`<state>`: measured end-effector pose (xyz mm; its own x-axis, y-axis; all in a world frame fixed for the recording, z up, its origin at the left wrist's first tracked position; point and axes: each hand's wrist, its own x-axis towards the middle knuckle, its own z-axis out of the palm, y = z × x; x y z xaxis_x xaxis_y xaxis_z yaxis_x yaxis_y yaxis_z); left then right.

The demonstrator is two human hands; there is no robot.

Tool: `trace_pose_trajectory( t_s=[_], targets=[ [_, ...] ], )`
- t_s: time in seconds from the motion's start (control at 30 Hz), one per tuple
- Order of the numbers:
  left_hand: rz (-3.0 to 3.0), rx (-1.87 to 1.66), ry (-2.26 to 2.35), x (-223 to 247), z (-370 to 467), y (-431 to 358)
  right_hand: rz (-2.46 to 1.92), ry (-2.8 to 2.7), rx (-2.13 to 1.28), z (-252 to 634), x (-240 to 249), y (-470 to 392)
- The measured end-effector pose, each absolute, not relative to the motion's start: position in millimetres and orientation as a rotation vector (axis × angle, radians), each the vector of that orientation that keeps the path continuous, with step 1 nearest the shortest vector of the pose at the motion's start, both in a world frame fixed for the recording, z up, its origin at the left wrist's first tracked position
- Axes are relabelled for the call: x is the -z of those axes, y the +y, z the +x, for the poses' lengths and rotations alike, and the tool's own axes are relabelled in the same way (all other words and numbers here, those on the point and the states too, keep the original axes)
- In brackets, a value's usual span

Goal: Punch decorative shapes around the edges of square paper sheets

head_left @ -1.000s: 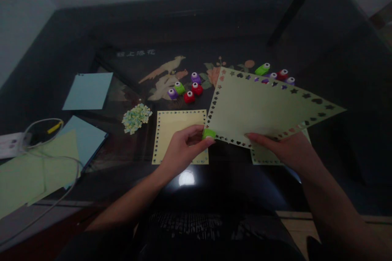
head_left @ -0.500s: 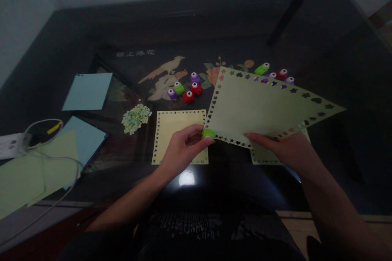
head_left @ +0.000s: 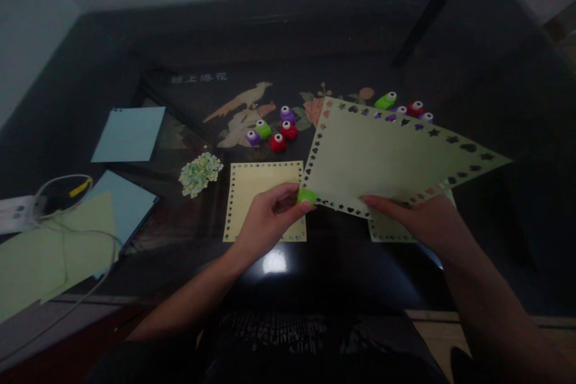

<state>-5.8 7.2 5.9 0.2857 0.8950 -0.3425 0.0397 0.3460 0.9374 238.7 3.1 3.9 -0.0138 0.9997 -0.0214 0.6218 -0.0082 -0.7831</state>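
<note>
My left hand [head_left: 270, 219] pinches a green paper punch [head_left: 306, 196] at the lower left corner of a pale green sheet [head_left: 382, 156]. Star, heart and other shaped holes run along the sheet's edges. My right hand [head_left: 423, 219] grips the same sheet by its lower edge, thumb on top and the other fingers hidden beneath. Under my left hand lies a yellow sheet [head_left: 265, 177] with punched edges. Another punched green sheet [head_left: 391, 231] is partly covered below the held one.
Several coloured punches [head_left: 278, 143] stand mid-table, and more [head_left: 386, 101] sit behind the held sheet. Paper cutouts [head_left: 200, 174] form a pile. Blue sheets [head_left: 128, 135], green sheets [head_left: 31, 258], a white cable and a power strip [head_left: 15, 215] lie at left.
The held sheet has shifted very slightly at its right tip; both hands keep their hold, and the punch stays at the corner.
</note>
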Motion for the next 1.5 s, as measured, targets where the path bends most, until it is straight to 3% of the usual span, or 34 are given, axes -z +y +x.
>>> trace_pose_trajectory(
  t_s=[1.5],
  targets=[
    [1.194, -0.816, 1.188, -5.6, -0.5, 1.6, -1.69, -1.711, -0.823, 238.7, -3.6, 0.2]
  ],
)
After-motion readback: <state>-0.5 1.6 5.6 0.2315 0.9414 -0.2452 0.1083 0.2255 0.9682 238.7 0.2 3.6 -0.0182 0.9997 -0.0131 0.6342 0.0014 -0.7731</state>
